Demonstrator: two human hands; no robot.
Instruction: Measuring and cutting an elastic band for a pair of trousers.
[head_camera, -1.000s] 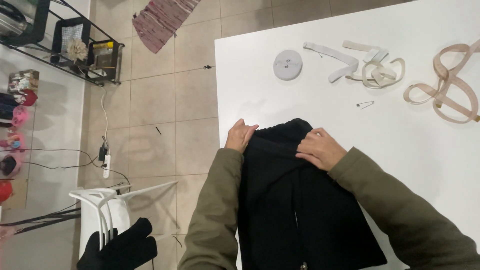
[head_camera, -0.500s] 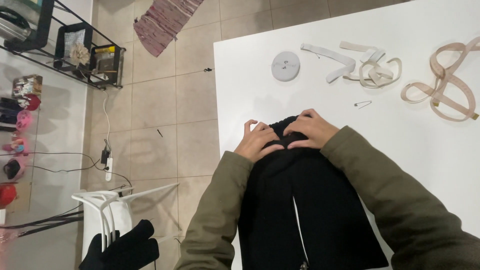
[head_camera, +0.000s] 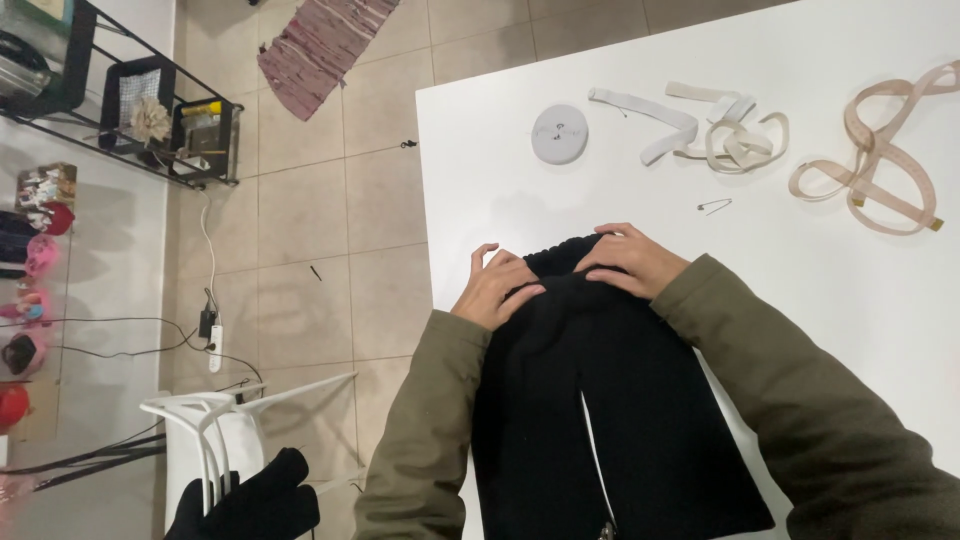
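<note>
Black knit garment (head_camera: 610, 400), flat, zippered.

A black knitted garment (head_camera: 610, 400) is lying flat on the white table (head_camera: 830, 280), its ribbed upper edge pointing away from the person and its body running back toward the lower edge of the view. A thin pale slit is running down its middle. The left hand (head_camera: 497, 287) and right hand (head_camera: 632, 260) are pressing on that upper edge, fingers spread.
</note>
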